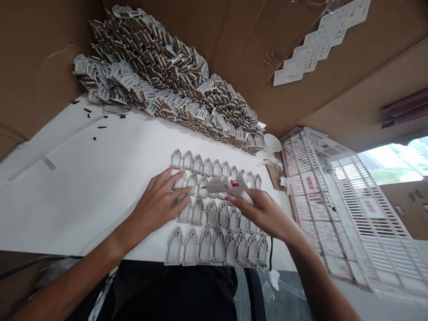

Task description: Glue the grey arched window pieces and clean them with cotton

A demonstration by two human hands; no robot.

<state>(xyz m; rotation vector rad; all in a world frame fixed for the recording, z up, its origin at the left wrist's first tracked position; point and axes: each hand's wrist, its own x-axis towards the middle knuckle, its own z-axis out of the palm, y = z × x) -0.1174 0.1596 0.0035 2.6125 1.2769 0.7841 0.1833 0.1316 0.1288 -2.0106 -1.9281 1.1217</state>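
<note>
White glue gun point(222, 184) | right hand point(265, 211) gripping it | left hand point(161, 199) splayed over arched frames point(219, 245) | red-lettered label point(312, 183) unreadable

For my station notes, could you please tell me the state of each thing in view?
Glue gun: held, power state unclear
Right hand: closed around glue gun
Left hand: open, fingers spread
Arched pieces: laid in four rows
Piled pieces: loosely heaped
Paper labels: fixed to cardboard
</note>
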